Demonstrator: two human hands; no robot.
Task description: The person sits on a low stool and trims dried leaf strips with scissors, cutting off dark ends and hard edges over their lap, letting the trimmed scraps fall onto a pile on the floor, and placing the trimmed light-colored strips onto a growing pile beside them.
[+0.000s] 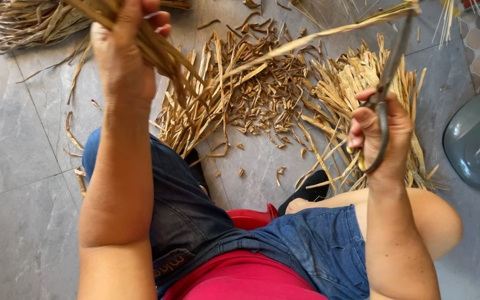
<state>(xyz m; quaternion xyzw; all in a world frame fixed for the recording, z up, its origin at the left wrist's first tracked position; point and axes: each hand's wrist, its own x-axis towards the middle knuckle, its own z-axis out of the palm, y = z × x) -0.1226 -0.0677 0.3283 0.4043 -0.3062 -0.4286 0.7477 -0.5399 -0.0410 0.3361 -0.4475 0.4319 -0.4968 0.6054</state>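
Note:
My left hand (122, 53) is raised at the upper left, closed around a bunch of dry tan leaf strips (168, 55). One long strip (318, 36) runs from the bunch up to the right. My right hand (376, 136) grips the handles of dark metal scissors (393, 61), whose blades point upward and meet the long strip's far end near the top edge. Below both hands are my knees in blue denim shorts (306, 239).
Piles of cut dry leaf pieces (268, 94) and longer strips (356, 83) cover the grey tiled floor ahead. Another heap (23, 22) lies at the top left. A grey plastic object (476, 139) stands at the right. I sit on a red stool (251, 216).

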